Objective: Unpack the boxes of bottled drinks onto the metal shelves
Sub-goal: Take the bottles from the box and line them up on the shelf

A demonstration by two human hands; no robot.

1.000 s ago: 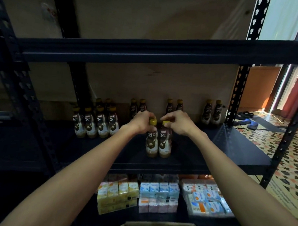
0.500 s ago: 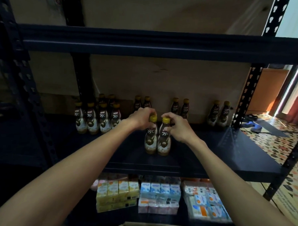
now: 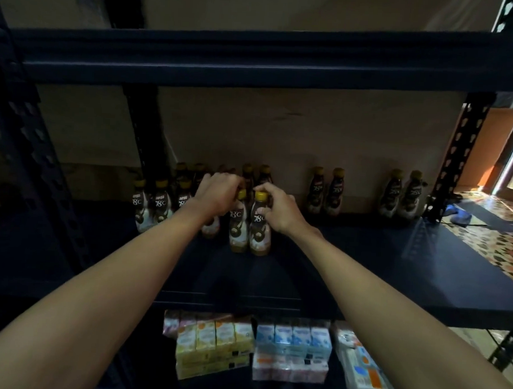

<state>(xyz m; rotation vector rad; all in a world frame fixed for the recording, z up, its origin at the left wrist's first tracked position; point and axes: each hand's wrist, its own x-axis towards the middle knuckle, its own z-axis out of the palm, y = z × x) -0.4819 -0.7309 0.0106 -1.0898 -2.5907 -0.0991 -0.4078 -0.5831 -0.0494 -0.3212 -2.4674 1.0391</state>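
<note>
While both are standing: releasing gently seems best.
Left grip (image 3: 218, 194): curling round left 78C bottle (image 3: 238, 226).
Right grip (image 3: 279, 210): pinching right 78C bottle (image 3: 259, 229).

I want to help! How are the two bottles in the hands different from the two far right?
The held bottles stand forward; the far pair stands at the back. Left hand and right hand grip the held bottles; nobody touches the far pair. Both upright, yellow caps.
</note>
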